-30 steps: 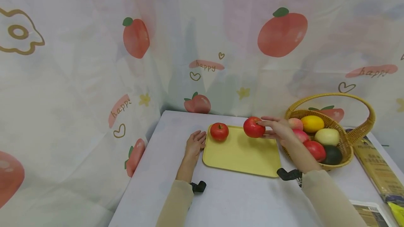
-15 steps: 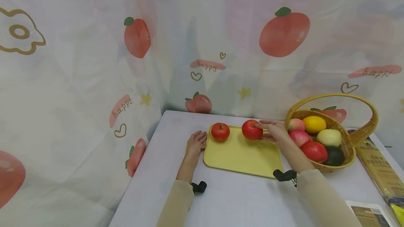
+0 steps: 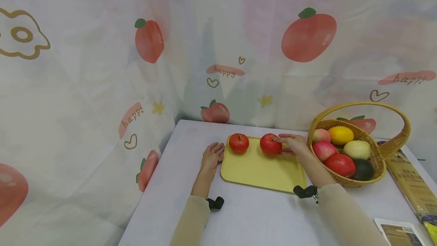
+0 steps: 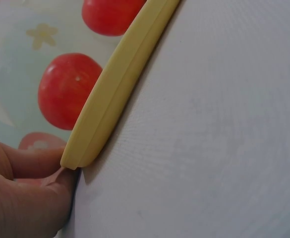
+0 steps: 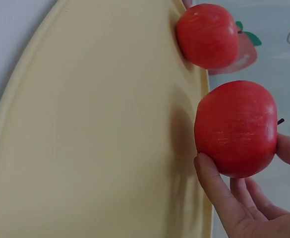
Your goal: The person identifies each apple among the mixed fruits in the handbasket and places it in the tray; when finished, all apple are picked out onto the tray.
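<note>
My right hand [image 3: 294,145] holds a red apple [image 3: 270,144] from its right side, fingers and thumb on opposite sides. In the right wrist view this apple [image 5: 236,129] has its dark stem pointing right, with a shadow on the tray beside it. Underneath lies the yellow tray [image 3: 259,170]. A second red apple [image 3: 238,143] sits in the tray's far left corner. My left hand [image 3: 210,156] rests at the tray's left edge, fingers fairly straight. The left wrist view shows its fingertips right at the end of the tray rim [image 4: 105,106].
Right of the tray stands a wicker basket [image 3: 374,162] with a tall handle, holding several fruits, among them a yellow one [image 3: 340,135] and a dark green one [image 3: 362,169]. A brown package [image 3: 411,181] and a white-edged packet [image 3: 401,232] lie at the right. Printed cloth hangs behind the table.
My right hand has brought the apple down and slightly left over the tray's far side. My left hand stays at the tray's left edge.
</note>
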